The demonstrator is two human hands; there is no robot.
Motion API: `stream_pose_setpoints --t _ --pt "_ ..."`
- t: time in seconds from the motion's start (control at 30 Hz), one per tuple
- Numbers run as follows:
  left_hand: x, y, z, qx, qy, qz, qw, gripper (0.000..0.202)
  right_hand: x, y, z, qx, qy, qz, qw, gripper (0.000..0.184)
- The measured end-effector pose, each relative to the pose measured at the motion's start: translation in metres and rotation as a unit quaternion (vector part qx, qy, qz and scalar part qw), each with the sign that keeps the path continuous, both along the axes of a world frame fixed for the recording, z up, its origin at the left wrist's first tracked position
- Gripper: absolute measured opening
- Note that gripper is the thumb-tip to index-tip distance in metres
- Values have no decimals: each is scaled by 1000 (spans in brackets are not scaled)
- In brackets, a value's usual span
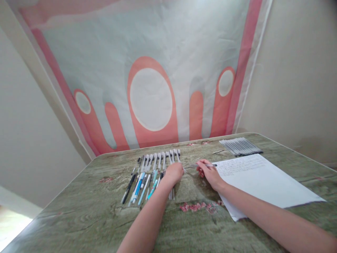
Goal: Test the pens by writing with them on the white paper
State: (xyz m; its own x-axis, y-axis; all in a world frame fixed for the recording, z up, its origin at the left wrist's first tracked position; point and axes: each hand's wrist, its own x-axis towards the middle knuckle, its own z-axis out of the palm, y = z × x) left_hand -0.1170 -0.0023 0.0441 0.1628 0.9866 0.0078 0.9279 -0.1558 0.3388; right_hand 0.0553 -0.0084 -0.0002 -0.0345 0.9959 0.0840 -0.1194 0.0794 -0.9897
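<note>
My right hand is closed around a slim pen with a dark end, which lies level and points left. It is just off the left edge of a white sheet of paper with handwriting along its top. My left hand is closed, fingers curled, at the right end of the pens. A small pale bit shows at its fingertips, too small to name. Beyond and left of it lies a row of white-capped pens. Nearer, blue, teal and black pens lie side by side, partly hidden by my left forearm.
At the back right of the wood-patterned table, several clear pens with dark ends lie close together. A printed cloth hangs behind the table, with walls to both sides. Pink flower prints mark the tabletop.
</note>
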Motion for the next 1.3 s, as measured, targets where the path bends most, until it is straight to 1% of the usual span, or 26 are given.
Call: stream_pose_setpoints --t 0.07,0.1,0.17,0.2,0.23,0.27,0.3,0.37,0.4,0.47,0.6,0.67,0.73,0.83,1.1,1.2,1.3 --pt "1 0 0 21 -25 -12 999 15 1 1 1 -6 33 -4 999 22" --pt "2 1 -1 25 -58 -17 998 16 1 2 1 -9 48 -8 999 22" --pt "8 2 -5 12 -176 -22 984 15 1 3 1 -11 72 -17 997 25" --pt "13 2 -8 -11 -266 -16 964 13 1 4 1 -10 80 -21 996 26" --pt "18 2 -13 -34 -346 -9 938 12 2 5 1 -10 89 -26 996 27" --pt "24 1 -17 -52 -422 -1 905 13 2 6 0 -11 99 -28 995 27" --pt "31 0 -22 -66 -486 9 872 14 2 7 0 -14 111 -29 993 27" --pt "42 -3 -32 -90 -581 35 809 20 3 8 -1 -22 139 -31 990 26" --pt "47 -5 -36 -92 -616 55 781 23 4 8 -2 -27 152 -33 987 25" --pt "54 -7 -41 -94 -663 84 738 29 5 9 -2 -38 175 -42 983 25" --pt "56 -8 -43 -94 -723 117 674 34 7 10 -3 -60 208 -59 975 23" --pt "55 -9 -41 -95 -744 125 650 34 7 11 -3 -61 218 -55 973 21" --pt "54 -9 -40 -94 -757 129 634 33 7 11 -3 -57 218 -50 973 21" --pt "54 -8 -40 -93 -763 136 625 34 7 12 -3 -52 208 -47 976 22" --pt "53 -8 -39 -105 -762 127 626 37 7 11 -2 -54 195 -11 979 22" --pt "52 -7 -40 -118 -758 123 629 36 7 11 -2 -55 203 -6 978 22" --pt "52 -7 -40 -121 -761 126 625 35 7 11 -2 -57 207 -4 977 21"
